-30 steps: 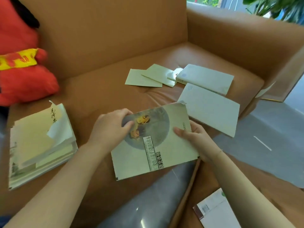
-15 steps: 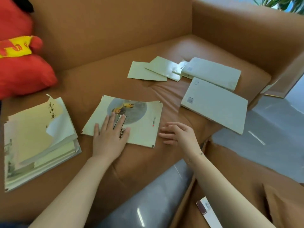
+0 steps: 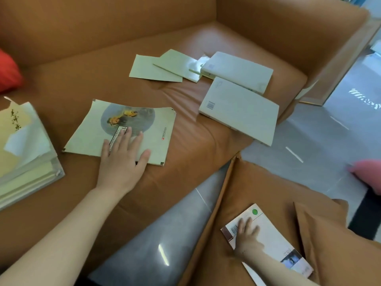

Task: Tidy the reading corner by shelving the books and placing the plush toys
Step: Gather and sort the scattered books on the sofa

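No object is gripped: the left hand [image 3: 121, 162] is laid flat, fingers spread, on the near edge of a thin cream booklet with a round grey picture of yellow-robed figures on its cover [image 3: 123, 129], and the right hand [image 3: 246, 234] is laid flat with fingers straight on a white paperback with a green dot and a brown spine band [image 3: 270, 242]. The large tan leather sofa [image 3: 185, 23] is seen from above, its seat cushion carrying most of the books. A second tan leather seat [image 3: 257, 186] is set at the lower right, and the paperback is lying on it near its front edge. A stack of cream books topped by loose torn pages with black brush lettering [image 3: 24, 149] is placed at the left edge of the sofa seat, just beside the booklet but apart from it. A pale closed book with a barcode on its cover [image 3: 241, 110] is lying at the right front corner of the seat, its corner overhanging the edge. Another pale closed book [image 3: 237, 71] is placed behind it, toward the right armrest. Two thin pale green pamphlets [image 3: 152, 69] are overlapped near the back of the seat. A red plush toy [image 3: 8, 73] is partly seen at the far left against the backrest. A pink soft object [image 3: 369, 174], blurred, is seen over the grey floor [image 3: 329, 131] at the right.
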The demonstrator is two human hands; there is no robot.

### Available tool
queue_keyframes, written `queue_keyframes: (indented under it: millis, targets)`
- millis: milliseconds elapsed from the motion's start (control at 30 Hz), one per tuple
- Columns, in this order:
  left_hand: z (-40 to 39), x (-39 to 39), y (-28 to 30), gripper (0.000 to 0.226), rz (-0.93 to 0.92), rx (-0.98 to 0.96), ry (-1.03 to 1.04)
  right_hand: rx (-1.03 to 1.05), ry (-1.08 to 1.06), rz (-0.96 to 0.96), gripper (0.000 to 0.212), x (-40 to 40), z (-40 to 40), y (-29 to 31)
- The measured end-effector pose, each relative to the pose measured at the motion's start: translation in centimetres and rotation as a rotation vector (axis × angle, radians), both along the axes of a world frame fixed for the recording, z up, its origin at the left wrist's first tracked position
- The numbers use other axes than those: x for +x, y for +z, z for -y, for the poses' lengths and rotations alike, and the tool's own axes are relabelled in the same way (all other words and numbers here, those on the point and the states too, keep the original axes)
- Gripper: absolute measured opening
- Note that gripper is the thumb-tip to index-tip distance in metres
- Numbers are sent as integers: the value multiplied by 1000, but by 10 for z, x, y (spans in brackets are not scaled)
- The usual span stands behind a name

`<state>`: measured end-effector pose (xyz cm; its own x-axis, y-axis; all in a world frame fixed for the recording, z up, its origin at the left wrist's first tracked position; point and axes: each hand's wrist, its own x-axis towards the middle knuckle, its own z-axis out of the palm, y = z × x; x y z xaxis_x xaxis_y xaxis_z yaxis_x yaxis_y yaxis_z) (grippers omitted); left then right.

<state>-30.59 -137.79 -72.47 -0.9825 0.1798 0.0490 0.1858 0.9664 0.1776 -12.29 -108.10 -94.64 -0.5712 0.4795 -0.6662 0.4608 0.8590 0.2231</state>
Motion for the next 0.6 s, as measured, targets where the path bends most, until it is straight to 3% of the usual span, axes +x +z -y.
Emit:
queue_keyframes:
  millis: [133, 200, 300, 400, 533, 600]
  targets:
    - [1, 0, 0, 60, 5, -18, -12, 85, 37, 23, 104, -12, 19, 8]
    - [2, 0, 0, 60, 3, -12, -16, 81, 83, 24, 76, -20, 20, 13]
    - [4, 0, -1, 65, -9, 4, -26, 16, 126, -136, 39, -31, 10, 28]
    - [5, 0, -1, 69, -1, 30, -32, -115, 18, -227, 32, -41, -5, 55]
    - [7, 0, 0, 57, 12, 46, -42, -257, -93, -322, 22, -54, -22, 94]
    - [8, 0, 2, 49, 22, 174, -46, -322, -121, -342, 15, -62, -30, 116]
